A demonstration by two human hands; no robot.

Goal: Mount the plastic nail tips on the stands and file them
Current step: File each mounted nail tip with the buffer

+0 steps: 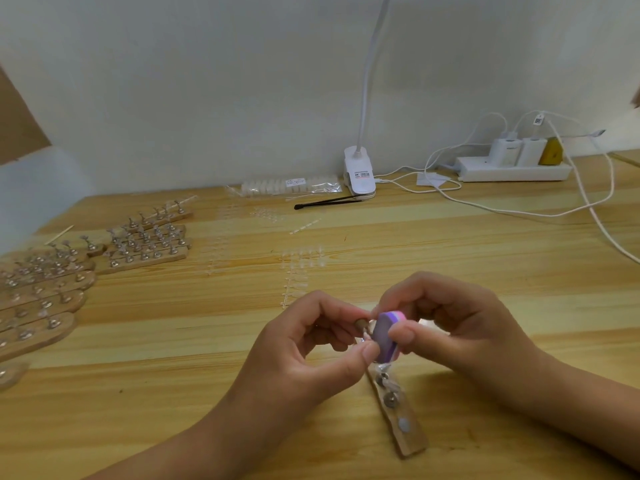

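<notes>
My left hand (304,344) pinches a small stand peg (362,323) with a clear nail tip on it, thumb and forefinger around it. My right hand (446,317) grips a purple and pink buffer block (387,336), its face against the tip. Under both hands lies a wooden stand strip (403,424) with metal holders. Loose clear nail tips (301,268) on sprues lie on the table beyond my hands.
Several wooden strips with mounted stands (145,244) fill the left side of the wooden table (485,258). A bag of nail tips (291,185), a black tool (325,201), a clip lamp (360,174) and a power strip (512,168) with cables stand at the back.
</notes>
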